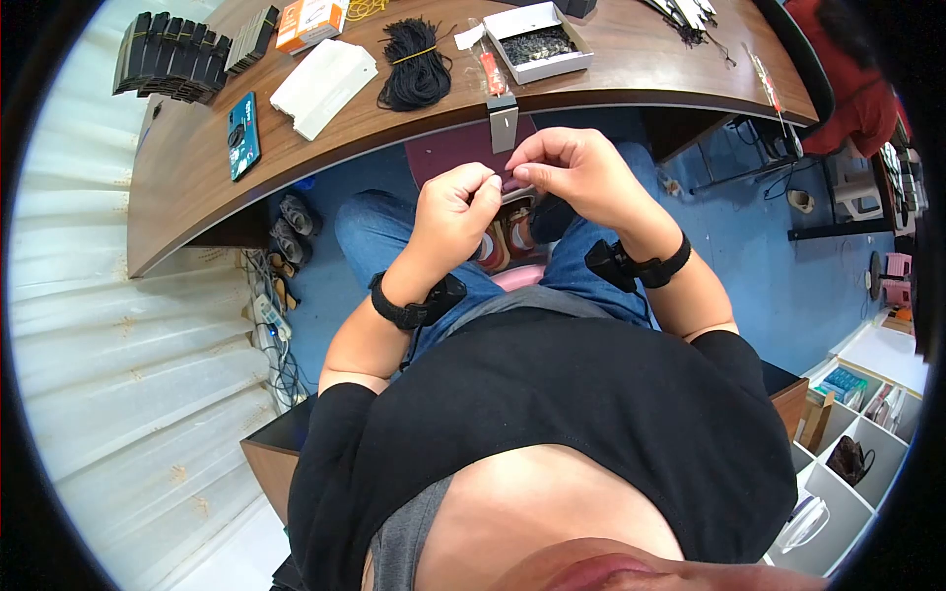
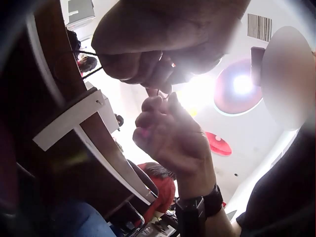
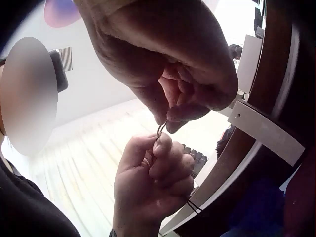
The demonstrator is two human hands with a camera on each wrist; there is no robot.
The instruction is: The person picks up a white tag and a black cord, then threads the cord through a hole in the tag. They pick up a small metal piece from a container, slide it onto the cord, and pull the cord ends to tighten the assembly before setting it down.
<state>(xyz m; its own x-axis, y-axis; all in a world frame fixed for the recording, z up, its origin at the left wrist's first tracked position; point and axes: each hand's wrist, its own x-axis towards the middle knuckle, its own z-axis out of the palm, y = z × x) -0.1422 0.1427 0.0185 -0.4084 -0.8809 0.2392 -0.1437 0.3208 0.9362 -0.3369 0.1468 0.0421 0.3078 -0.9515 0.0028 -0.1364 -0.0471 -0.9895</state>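
Observation:
Above the lap, just off the desk's front edge, both hands meet over a thin dark cord (image 3: 160,129). My left hand (image 1: 453,212) pinches it between thumb and curled forefinger, and two strands trail out from the far side of that fist. Thumb and forefinger of my right hand (image 1: 586,182) pinch the short looped piece that rises from the left fingertips. In the left wrist view the right hand (image 2: 173,138) sits close below the left, fingertips nearly together. The cord's middle is hidden inside the left fist.
On the desk (image 1: 325,167) lie a tied bundle of black cords (image 1: 414,64), a white box (image 1: 562,67) of small dark pieces, white sheets (image 1: 323,89), a phone (image 1: 242,136), an orange-white box (image 1: 310,22) and black stacks (image 1: 172,54). A grey bracket (image 1: 503,126) juts from its edge.

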